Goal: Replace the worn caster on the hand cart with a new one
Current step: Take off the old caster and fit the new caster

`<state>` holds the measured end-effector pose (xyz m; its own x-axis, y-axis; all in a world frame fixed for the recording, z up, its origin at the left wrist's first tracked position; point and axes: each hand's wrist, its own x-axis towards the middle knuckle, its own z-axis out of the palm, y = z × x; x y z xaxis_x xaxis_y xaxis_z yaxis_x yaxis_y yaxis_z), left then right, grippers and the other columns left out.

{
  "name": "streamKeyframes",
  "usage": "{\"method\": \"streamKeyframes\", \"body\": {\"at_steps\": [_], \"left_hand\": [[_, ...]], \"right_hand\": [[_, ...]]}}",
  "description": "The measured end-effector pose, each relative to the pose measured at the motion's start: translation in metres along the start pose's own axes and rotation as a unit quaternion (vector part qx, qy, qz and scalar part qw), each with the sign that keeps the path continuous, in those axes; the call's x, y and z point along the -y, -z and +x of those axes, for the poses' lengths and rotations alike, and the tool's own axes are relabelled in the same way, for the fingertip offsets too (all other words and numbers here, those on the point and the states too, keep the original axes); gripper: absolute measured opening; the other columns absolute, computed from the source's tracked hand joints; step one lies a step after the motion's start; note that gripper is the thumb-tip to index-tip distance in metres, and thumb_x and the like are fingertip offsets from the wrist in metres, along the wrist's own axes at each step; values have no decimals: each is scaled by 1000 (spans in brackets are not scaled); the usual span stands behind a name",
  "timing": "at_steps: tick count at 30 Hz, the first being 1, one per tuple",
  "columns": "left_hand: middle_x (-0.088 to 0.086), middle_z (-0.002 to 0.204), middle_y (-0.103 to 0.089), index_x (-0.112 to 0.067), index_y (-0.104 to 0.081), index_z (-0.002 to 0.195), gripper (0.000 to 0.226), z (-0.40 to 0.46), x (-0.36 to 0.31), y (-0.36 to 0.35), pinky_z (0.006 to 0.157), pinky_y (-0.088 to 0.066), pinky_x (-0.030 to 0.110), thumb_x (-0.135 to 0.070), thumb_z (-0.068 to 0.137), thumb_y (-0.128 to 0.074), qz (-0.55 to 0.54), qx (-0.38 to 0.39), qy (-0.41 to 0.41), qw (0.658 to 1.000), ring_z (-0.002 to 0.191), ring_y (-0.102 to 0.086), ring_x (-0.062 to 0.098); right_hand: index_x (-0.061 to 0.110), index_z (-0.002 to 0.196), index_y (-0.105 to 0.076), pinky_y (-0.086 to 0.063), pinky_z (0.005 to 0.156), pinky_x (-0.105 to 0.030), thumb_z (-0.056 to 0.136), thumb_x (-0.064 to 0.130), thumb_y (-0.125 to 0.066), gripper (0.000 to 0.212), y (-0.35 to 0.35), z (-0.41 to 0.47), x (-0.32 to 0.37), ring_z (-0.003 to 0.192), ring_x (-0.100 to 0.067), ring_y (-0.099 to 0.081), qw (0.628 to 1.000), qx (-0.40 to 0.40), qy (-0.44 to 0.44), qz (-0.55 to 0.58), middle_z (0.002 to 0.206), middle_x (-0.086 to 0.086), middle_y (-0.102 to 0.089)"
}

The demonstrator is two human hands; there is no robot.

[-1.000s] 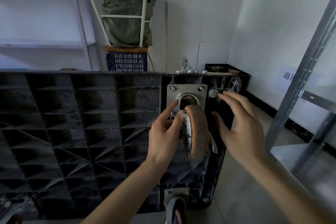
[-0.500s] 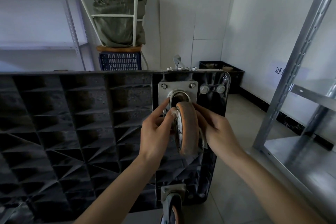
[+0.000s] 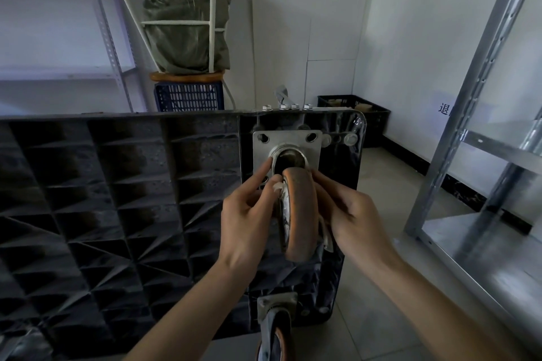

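Your cart (image 3: 117, 190) stands on its edge on the tiled floor (image 3: 381, 316); 2 crates (image 3: 189, 96) (image 3: 366, 114) and a metal rack (image 3: 475, 243) also stand there.

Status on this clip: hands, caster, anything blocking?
Left hand and right hand both gripping the caster. Top plate holes empty; four bolts on cart edge. Nothing blocking.

The caster (image 3: 297, 214) sits between the left hand (image 3: 249, 214) and right hand (image 3: 352, 214), against the upended cart (image 3: 117, 199). Beyond the fingers (image 3: 264, 168), nuts (image 3: 286, 107) line the cart's top edge; a second caster (image 3: 274, 331) lies below.
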<state>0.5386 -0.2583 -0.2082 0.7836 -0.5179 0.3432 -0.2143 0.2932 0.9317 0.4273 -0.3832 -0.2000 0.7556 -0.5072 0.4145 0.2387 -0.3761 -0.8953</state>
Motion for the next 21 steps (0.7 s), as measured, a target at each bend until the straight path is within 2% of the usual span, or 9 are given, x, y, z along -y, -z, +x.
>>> {"method": "streamKeyframes", "body": {"at_steps": [2,5,11,13,16,18,19,21], "left_hand": [[2,99,-73,-37,-64,134,37,-6,-2,-2,99,-52,55,-35,97,-67,-9,6,-2,1000,98,-68,20],[16,99,-76,-30,-63,136,39,-16,-1,-6,100,-55,46,-26,97,-65,-15,12,-4,1000,105,-71,33],[6,99,-78,-26,-61,139,41,-31,9,-24,101,-54,43,-19,98,-64,-7,39,3,999,102,-73,20],[10,100,-78,-29,-62,137,40,-35,15,-34,100,-54,49,-22,98,-65,-5,48,6,999,102,-73,21],[6,101,-78,-28,-62,138,41,-44,25,-53,100,-54,51,-21,98,-65,-4,68,12,998,105,-72,26],[8,97,-78,-33,-62,137,40,-51,33,-68,98,-54,52,-26,97,-67,5,79,11,997,101,-73,28],[10,96,-77,-36,-62,136,41,-55,39,-74,97,-54,52,-29,96,-68,18,87,5,996,100,-73,29],[12,96,-75,-42,-61,136,43,-65,49,-89,96,-55,49,-32,95,-70,41,107,-7,993,98,-72,27]], "right_hand": [[21,136,-62,-50,89,-9,103,16,-55,35,3,-7,0,111,3,-67,1000,-1,-3,10,115,20,-74],[21,135,-62,-50,87,-8,102,14,-55,35,8,-19,0,109,4,-67,1000,1,-2,8,112,23,-73],[20,137,-60,-50,95,-13,101,12,-54,38,27,-38,-11,117,1,-64,1000,-9,-5,-2,121,21,-71],[17,139,-59,-51,97,-18,100,15,-55,40,37,-48,-15,119,-4,-65,1000,-18,-8,-9,124,16,-71],[16,139,-59,-54,95,-22,99,17,-55,40,55,-63,-18,118,-9,-67,998,-45,-28,-18,124,9,-72],[22,130,-65,-57,85,-21,102,18,-51,32,68,-73,-17,108,-11,-72,995,-62,-73,-5,115,8,-76],[28,120,-71,-57,79,-18,103,21,-48,29,75,-78,-13,101,-10,-74,992,-75,-103,9,107,9,-78],[38,93,-78,-55,69,-13,105,29,-46,36,91,-88,-6,90,-7,-75,984,-93,-150,15,93,11,-79]]}}
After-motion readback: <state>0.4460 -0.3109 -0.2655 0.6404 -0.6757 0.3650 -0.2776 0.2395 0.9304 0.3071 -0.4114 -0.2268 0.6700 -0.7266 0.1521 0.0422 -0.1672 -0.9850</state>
